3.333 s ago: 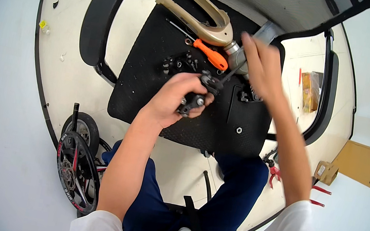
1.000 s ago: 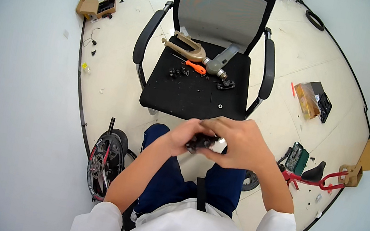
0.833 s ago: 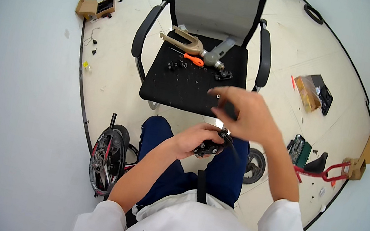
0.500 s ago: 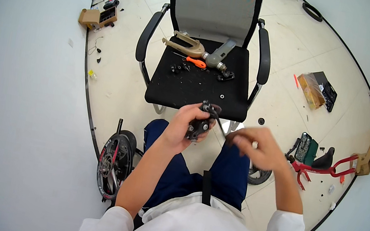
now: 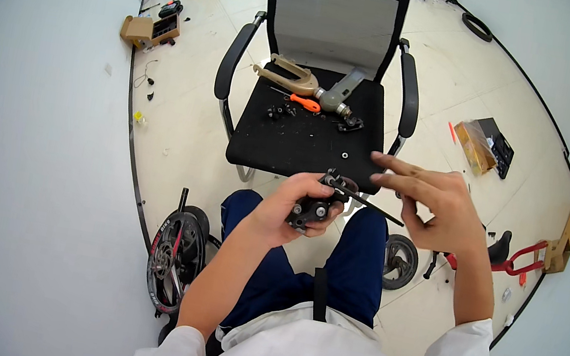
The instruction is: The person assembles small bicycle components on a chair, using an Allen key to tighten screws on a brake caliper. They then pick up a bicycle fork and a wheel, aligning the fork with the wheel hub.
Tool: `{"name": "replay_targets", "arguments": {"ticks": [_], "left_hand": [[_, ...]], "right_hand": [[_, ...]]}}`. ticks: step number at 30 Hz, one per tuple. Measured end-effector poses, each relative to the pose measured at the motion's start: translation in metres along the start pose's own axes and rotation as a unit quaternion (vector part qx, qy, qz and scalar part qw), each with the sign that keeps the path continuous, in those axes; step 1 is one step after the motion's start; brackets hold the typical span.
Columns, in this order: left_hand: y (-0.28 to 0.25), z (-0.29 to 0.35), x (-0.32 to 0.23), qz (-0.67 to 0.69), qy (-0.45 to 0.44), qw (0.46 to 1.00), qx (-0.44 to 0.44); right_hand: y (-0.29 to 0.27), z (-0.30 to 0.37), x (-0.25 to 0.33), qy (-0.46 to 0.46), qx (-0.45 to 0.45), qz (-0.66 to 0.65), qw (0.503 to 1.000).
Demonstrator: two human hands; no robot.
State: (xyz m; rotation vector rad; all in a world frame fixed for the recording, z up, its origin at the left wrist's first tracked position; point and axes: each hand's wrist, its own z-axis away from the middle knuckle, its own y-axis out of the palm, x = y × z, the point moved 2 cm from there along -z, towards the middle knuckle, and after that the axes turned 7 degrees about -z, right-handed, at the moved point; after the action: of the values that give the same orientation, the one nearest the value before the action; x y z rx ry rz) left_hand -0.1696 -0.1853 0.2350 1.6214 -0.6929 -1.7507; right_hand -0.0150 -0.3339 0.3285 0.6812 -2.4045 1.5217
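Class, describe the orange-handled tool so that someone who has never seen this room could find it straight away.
Start at the black office chair in the middle of the floor, facing the seated person. On its seat, toward the back, a tan forked part lies beside a grey cylinder. The screwdriver lies just in front of them; its bright orange handle is the only vivid colour among the small black parts there.

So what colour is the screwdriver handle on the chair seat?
Orange, on the screwdriver lying on the black chair seat; head view.

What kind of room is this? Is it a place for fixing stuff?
Probably a repair workshop for small wheeled vehicles, set up in an office-like room. A black office chair serves as a bench for an orange-handled screwdriver and small parts, and loose wheels lie on the floor.
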Motion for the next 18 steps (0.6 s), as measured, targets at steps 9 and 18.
{"name": "replay_targets", "arguments": {"ticks": [9, 18], "left_hand": [[0.028, -0.013, 0.003, -0.060, 0.014, 0.984, -0.169], [0.014, -0.001, -0.003, -0.164, -0.020, 0.985, -0.042]], "right_hand": [[0.022, -0.025, 0.046, -0.198, -0.017, 0.200, 0.960], [0.008, -0.066, -0.019, 0.080, -0.114, -0.137, 0.981]]}}
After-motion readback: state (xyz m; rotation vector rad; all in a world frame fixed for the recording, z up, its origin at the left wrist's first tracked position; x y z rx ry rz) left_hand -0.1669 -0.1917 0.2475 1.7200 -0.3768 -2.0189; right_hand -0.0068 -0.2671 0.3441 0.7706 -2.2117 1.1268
